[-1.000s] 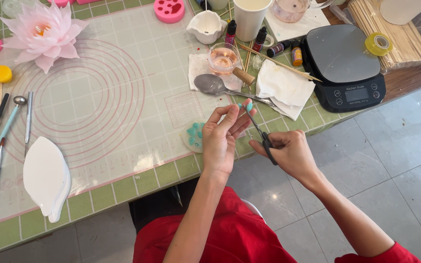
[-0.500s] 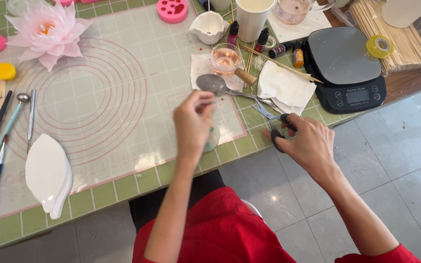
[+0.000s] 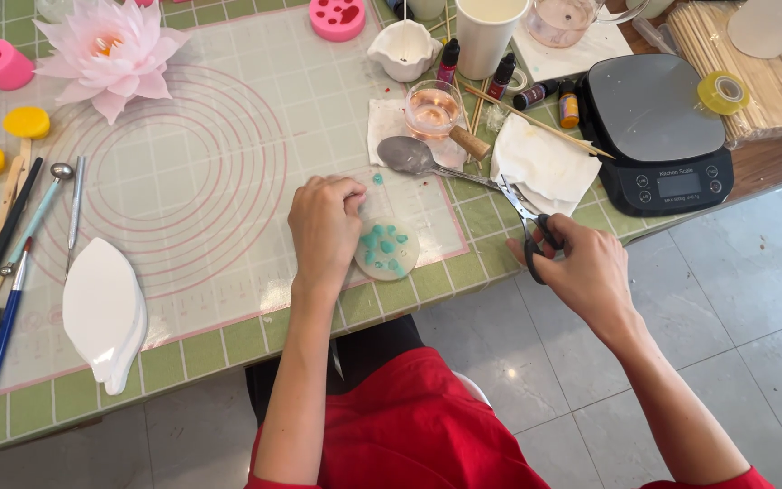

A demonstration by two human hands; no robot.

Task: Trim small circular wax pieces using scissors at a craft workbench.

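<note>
The left hand [image 3: 323, 226] was laid palm-down on the translucent mat [image 3: 219, 172], its fingers curled together, and its fingertips were set against the 9 o'clock edge of a small round disc [image 3: 387, 246]. Whether the disc was pinched or only touched could not be told. The disc, pale and dotted with teal pieces, was lain flat near the mat's front edge, at about 5 o'clock from the mat's ringed circles. One stray teal bit [image 3: 377, 179] was seen at 12 o'clock from the disc.

The right hand [image 3: 581, 267] was closed around the black handles of a pair of scissors [image 3: 529, 217], at 3 o'clock from the disc and well apart from it. The blades were pointed toward 11 o'clock, over a white tissue [image 3: 540, 163].

A metal spoon [image 3: 409, 156] was placed at 12 o'clock from the disc, a black kitchen scale [image 3: 662, 131] at 2 o'clock, and a pink paper flower [image 3: 110, 50] at 10 o'clock. A white leaf-shaped mould [image 3: 103, 312] was rested at 8 o'clock.
</note>
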